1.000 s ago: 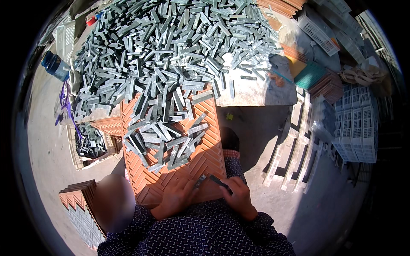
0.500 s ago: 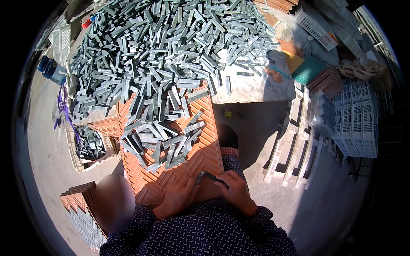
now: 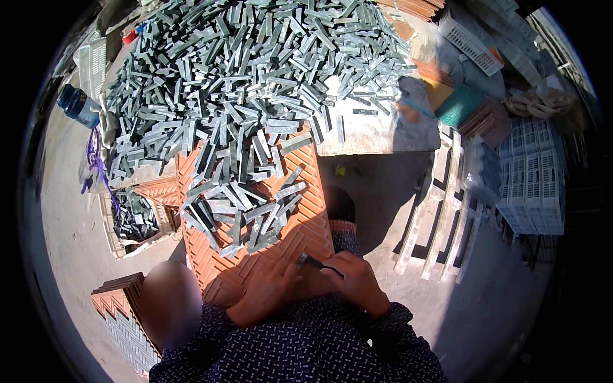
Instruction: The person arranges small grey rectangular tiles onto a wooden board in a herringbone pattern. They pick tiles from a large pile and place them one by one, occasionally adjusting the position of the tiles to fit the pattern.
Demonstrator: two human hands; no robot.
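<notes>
An orange moulding tray with herringbone slots lies in front of me, its near end in my shadow. My left hand rests low on it, with its fingers stretched out over the slots and nothing seen in them. Just to its right, my right hand grips a dark grey-green stone strip between thumb and fingers. The strip's far end points toward my left fingertips. Loose stone strips cover the upper middle of the tray, lying at all angles.
A large heap of strips covers the pale table beyond the tray. A crate of strips and stacked trays stand at left. On the right are a wooden pallet and stacked plastic crates.
My right hand has shifted slightly right and lower, and the strip in it has turned a little. My left fingers have moved slightly. The loose strips look unmoved.
</notes>
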